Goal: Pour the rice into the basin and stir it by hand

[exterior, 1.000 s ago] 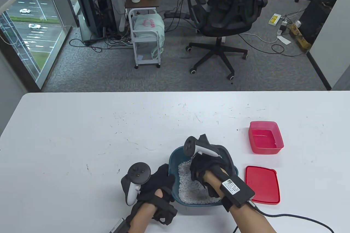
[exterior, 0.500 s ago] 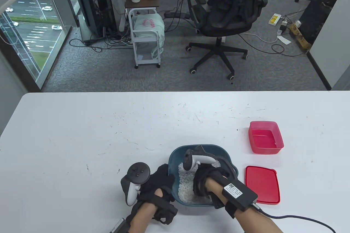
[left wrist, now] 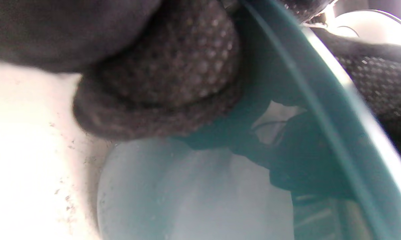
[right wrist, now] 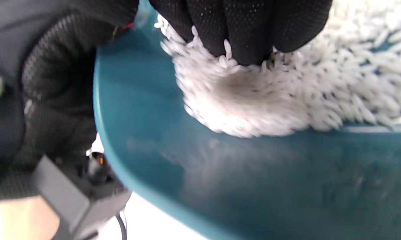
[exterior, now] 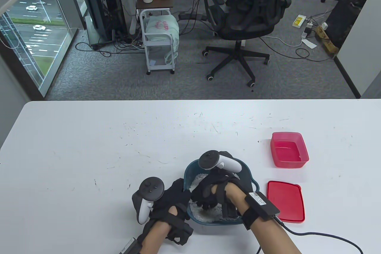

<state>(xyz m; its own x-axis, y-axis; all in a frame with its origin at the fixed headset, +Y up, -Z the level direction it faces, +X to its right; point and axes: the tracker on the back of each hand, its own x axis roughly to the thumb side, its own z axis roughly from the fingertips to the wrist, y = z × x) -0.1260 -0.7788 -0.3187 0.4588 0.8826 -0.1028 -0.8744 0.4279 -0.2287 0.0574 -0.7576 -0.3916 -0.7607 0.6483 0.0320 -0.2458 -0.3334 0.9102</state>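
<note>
A teal basin [exterior: 247, 175] stands near the table's front edge with white rice [exterior: 210, 217] in it. My right hand [exterior: 210, 196] is inside the basin, its fingers [right wrist: 240, 30] pointing down with their tips buried in the rice [right wrist: 254, 103] near the left wall [right wrist: 140, 110]. My left hand [exterior: 174, 197] holds the basin's left side. In the left wrist view a gloved finger [left wrist: 167, 73] presses on the outer wall [left wrist: 280, 83] just under the rim. The right hand and its tracker cover much of the rice.
An empty red box [exterior: 289, 149] sits to the right of the basin, and its red lid [exterior: 285, 202] lies flat in front of it. The right wrist's cable [exterior: 321, 234] trails off toward the front right edge.
My right hand swept through the rice from the basin's far right side toward its near left side, pushing grains along. The left hand and the basin stayed where they were.
</note>
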